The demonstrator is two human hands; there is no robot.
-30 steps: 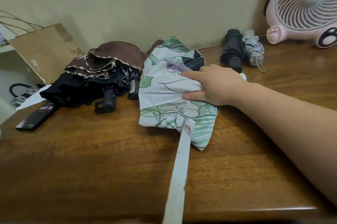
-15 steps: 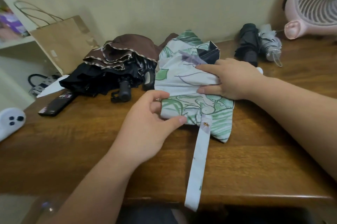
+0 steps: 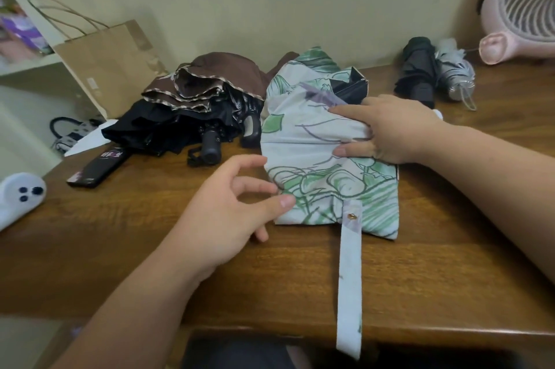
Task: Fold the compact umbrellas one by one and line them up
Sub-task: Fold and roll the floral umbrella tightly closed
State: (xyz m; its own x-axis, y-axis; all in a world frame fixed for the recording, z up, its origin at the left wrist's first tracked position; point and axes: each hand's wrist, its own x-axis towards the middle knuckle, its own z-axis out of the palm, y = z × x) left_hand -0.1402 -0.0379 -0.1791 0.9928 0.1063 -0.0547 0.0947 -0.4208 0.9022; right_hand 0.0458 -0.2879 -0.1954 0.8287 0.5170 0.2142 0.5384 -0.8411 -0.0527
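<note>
Left hand (image 3: 222, 218) looser, umbrella (image 3: 315, 140) handle hidden

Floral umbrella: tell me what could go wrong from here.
1. The strap of the floral umbrella hangs over the table edge and could snag during rolling.
2. Only the right hand holds the loose fabric; the left hand merely touches its edge, so pleats may slip.
3. The brown umbrella lies close beside it and could tangle.

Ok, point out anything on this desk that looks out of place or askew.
The white-and-green leaf-print umbrella has its long fastening strap undone, trailing over the wooden table's front edge. The brown umbrella and black umbrella lie heaped, unfolded.
</note>
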